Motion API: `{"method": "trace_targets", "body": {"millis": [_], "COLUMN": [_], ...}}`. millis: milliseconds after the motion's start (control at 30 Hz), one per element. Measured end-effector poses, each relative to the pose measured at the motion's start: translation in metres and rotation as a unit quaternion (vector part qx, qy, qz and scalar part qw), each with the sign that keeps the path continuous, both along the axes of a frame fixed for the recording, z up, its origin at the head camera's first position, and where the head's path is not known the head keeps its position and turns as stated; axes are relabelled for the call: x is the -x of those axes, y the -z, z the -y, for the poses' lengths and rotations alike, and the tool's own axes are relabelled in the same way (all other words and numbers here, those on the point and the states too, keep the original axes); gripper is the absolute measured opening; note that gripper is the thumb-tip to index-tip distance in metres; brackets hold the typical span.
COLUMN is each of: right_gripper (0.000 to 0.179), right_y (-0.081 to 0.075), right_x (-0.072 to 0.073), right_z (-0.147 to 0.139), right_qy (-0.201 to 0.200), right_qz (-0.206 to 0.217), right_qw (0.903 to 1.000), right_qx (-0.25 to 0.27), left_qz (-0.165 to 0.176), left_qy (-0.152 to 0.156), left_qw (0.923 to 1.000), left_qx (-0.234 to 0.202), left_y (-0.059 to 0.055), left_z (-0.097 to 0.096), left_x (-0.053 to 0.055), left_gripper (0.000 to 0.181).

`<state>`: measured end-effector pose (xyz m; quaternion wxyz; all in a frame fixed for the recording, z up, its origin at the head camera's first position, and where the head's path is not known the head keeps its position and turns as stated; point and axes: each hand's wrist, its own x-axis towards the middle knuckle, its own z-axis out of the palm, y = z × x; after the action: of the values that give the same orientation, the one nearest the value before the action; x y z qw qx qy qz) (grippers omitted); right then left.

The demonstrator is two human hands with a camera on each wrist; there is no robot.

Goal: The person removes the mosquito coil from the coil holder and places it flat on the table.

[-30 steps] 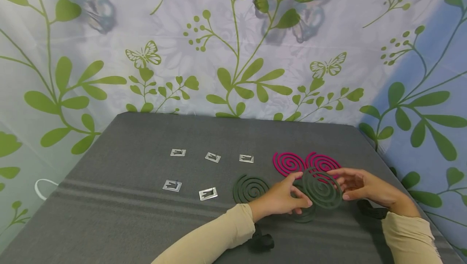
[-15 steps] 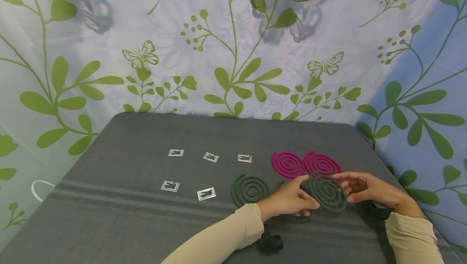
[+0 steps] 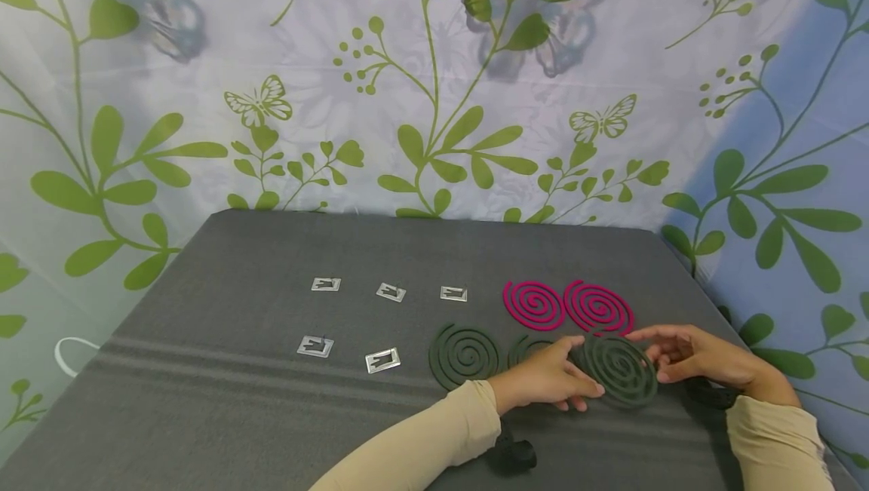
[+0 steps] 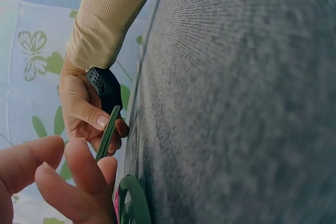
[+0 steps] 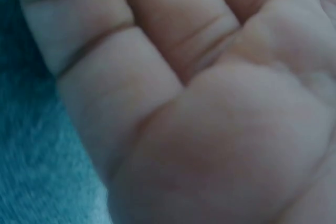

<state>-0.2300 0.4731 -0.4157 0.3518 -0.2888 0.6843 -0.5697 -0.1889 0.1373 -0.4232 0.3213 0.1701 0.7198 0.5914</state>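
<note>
A dark green mosquito coil [image 3: 621,367] is raised tilted over the right part of the table. My right hand [image 3: 709,357] pinches its right edge; in the left wrist view, the thumb [image 4: 98,120] lies against the coil, seen edge-on. At its left edge is my left hand [image 3: 536,379], thumb and fingers spread apart. In the right wrist view, only the blurred palm [image 5: 226,145] and fingers of my right hand show. A second green coil [image 3: 467,355] lies flat to the left. Another green coil [image 3: 521,345] is partly hidden behind my left hand.
Two pink mosquito coils [image 3: 534,305] lie side by side behind the green ones. Several small silver metal stands [image 3: 383,360] are spread in two rows at the left. The grey table [image 3: 204,415] meets a leaf-print curtain [image 3: 380,99] at the back.
Both hands and the coil have shifted slightly right and nearer. The coil has tilted flatter, baring more of the pink coils and the green one behind the left hand.
</note>
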Motion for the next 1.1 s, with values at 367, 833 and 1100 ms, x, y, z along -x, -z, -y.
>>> {"method": "trace_targets", "body": {"millis": [367,833,1100], "right_gripper": [0.070,0.066,0.049], "right_y": [0.0006,-0.0010,-0.0017], "right_x": [-0.0009,-0.0009,-0.0036], "right_z": [-0.0041,-0.0058,-0.0057], "right_qy": [-0.016,-0.009,0.022], "right_qz": [-0.008,-0.006,-0.018], "right_qw": [0.9998,0.9996,0.9971], "right_qx": [0.004,-0.027,-0.070], "left_qz": [0.011,-0.001,0.001], "left_qy": [0.015,0.039,0.036], "left_qw": [0.9998,0.9986,0.9983], "left_qx": [0.004,0.034,0.046], "left_y": [0.0000,-0.0029,-0.0048], "left_z": [-0.0040,-0.0029,-0.0041], "left_x": [-0.0020,-0.0021,-0.0022], "left_gripper": [0.075,0.074,0.074]}}
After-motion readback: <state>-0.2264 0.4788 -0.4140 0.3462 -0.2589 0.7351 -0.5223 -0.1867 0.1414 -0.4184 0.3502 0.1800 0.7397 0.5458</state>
